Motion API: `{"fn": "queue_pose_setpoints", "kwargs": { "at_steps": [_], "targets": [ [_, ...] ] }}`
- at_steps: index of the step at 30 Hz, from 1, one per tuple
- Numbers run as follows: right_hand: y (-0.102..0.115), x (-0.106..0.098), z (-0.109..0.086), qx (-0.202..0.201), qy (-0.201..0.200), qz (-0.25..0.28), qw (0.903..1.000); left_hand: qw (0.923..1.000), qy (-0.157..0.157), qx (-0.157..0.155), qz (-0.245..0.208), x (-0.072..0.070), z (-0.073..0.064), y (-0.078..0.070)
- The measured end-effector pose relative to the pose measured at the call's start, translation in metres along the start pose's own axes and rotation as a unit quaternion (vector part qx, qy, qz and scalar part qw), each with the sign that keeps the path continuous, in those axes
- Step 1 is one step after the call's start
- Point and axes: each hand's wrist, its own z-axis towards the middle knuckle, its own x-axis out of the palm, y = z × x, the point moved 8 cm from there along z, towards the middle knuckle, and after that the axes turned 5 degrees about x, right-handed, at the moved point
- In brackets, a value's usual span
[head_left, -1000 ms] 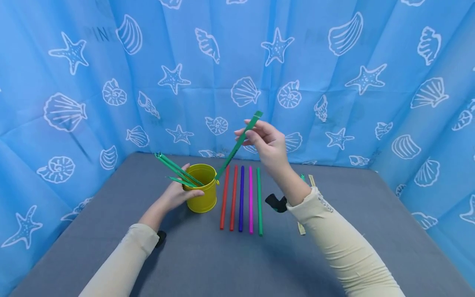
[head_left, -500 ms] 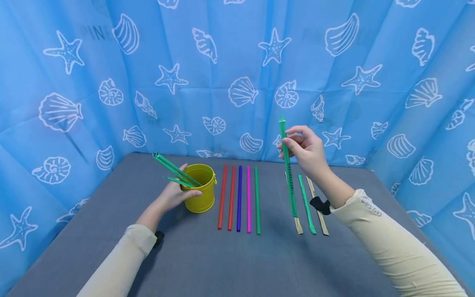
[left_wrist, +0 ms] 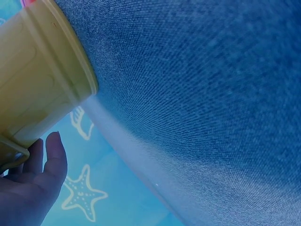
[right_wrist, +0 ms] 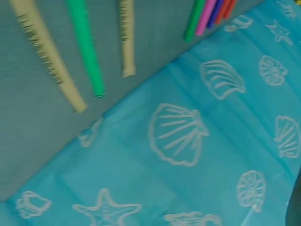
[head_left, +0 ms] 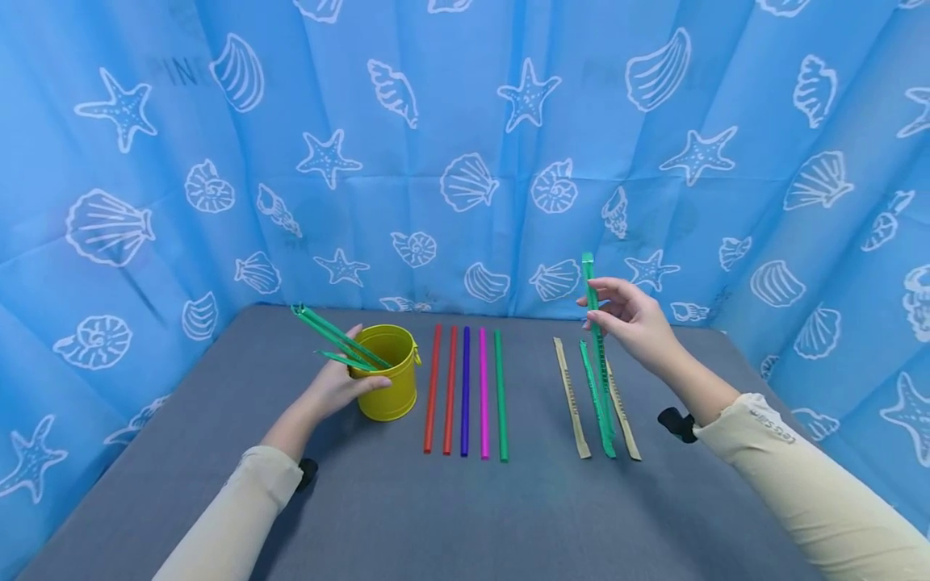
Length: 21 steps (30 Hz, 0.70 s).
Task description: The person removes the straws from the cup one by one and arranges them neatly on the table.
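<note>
My left hand (head_left: 330,395) grips the side of a yellow bucket (head_left: 398,395), thumb near its rim and fingers behind. Several green wrapped straws (head_left: 330,331) lean out of the bucket to the left. In the left wrist view the fingers touch the bucket wall (left_wrist: 42,70). My right hand (head_left: 635,323) pinches another green wrapped straw (head_left: 590,278) near its top, so that it hangs down over the right-hand group. In that group a green wrapped straw (head_left: 589,375) lies between two beige wrapped straws (head_left: 570,395). The right wrist view leaves out the held straw.
Left of the wrapped group, bare straws lie side by side on the grey tablecloth (head_left: 436,524): two red straws (head_left: 432,395), a dark blue straw (head_left: 466,395), a pink straw (head_left: 483,395) and a green straw (head_left: 501,395). A blue curtain (head_left: 465,97) encloses the table's back and sides.
My right hand has carried the green wrapped straw from beside the bucket to the right and lowered it over the wrapped group. The left hand still holds the bucket in place.
</note>
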Motion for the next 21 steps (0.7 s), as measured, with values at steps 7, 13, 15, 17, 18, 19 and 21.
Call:
{"fn": "queue_pose_setpoints", "kwargs": {
  "at_steps": [7, 13, 15, 17, 18, 19, 21],
  "targets": [
    [-0.03, -0.018, -0.012, 0.073, -0.014, -0.014, 0.9971, 1.0, -0.002, -0.002, 0.003, 0.001, 0.0, 0.002],
    [-0.051, -0.032, -0.018, 0.091, -0.034, -0.029, 0.9948, 1.0, -0.002, -0.008, 0.006, 0.0, -0.002, 0.002],
    [-0.058, -0.036, -0.02, 0.093, -0.028, -0.025, 0.995, 0.9999, 0.001, -0.009, 0.007, 0.0, -0.001, 0.003],
    [-0.064, -0.039, -0.022, 0.094, -0.018, -0.028, 0.995, 0.9999, 0.001, -0.011, 0.006, 0.0, -0.001, 0.003],
    [-0.068, -0.04, -0.022, 0.095, -0.012, -0.03, 0.995, 0.9999, 0.002, -0.012, 0.005, 0.0, -0.001, 0.003],
    [-0.071, -0.042, -0.023, 0.096, -0.007, -0.038, 0.9946, 0.9999, 0.002, -0.013, 0.005, 0.0, -0.001, 0.003],
    [-0.078, -0.045, -0.024, 0.1, 0.002, -0.05, 0.9937, 0.9999, 0.002, -0.012, 0.004, 0.0, -0.001, 0.003]
  ]
}}
